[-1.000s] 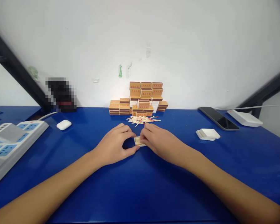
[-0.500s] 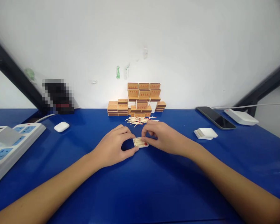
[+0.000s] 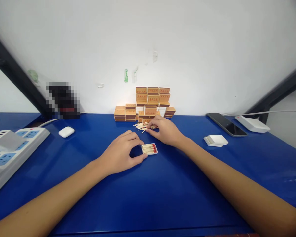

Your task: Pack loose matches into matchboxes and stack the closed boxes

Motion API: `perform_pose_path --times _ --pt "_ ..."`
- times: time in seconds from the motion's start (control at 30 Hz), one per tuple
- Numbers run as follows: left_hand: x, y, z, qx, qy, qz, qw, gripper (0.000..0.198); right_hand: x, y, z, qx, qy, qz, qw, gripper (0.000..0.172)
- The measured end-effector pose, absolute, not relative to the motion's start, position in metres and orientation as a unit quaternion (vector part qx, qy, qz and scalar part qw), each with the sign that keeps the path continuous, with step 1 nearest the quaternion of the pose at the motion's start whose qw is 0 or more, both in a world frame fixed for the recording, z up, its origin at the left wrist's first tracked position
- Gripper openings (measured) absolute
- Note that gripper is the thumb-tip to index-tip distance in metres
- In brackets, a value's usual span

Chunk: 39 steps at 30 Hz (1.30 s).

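Note:
A small white matchbox tray holding red-tipped matches lies on the blue table. My left hand curls around the tray's left end, thumb and forefinger pinching it. My right hand reaches further back to a loose pile of matches, its fingertips pinched together on the pile; whether a match is between them is too small to tell. Behind the pile, stacked orange matchboxes stand against the white wall.
A white power strip and a white earbud case lie at the left. At the right are a small white box with lid, a dark phone and a white adapter with cable. A blurred dark object stands at the back left.
My right hand has left the tray and moved back to the loose match pile. The tray's matches now show. My left hand has stayed on the tray.

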State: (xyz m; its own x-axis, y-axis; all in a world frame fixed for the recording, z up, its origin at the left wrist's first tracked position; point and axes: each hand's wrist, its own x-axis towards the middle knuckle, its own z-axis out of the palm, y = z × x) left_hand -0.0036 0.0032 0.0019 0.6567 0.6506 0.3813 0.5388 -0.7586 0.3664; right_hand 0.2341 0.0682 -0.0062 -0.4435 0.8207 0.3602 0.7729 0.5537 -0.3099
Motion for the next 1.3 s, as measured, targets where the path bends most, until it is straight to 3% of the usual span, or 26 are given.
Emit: perform_pose_path --times 0.5,0.8,1.03,1.2,1.3 --pt "-0.004 0.005 0.0 0.904 0.324 0.26 0.102 0.026 0.271 0.039 0.021 -0.479 -0.861 0.11 0.129 0.022" --pt "-0.006 0.006 -0.001 0.899 0.341 0.256 0.1 0.028 0.264 0.018 0.036 -0.461 -0.865 0.118 0.157 0.021" --pt "-0.006 0.006 0.0 0.898 0.342 0.259 0.095 0.027 0.236 0.0 0.023 -0.437 -0.894 0.038 0.095 0.01" --pt "-0.004 0.005 0.001 0.891 0.341 0.281 0.104 0.033 0.224 -0.007 0.026 -0.437 -0.898 -0.022 0.048 0.014" --pt "-0.003 0.004 0.0 0.89 0.339 0.289 0.102 0.025 0.224 -0.008 0.028 -0.431 -0.9 -0.035 0.051 0.015"
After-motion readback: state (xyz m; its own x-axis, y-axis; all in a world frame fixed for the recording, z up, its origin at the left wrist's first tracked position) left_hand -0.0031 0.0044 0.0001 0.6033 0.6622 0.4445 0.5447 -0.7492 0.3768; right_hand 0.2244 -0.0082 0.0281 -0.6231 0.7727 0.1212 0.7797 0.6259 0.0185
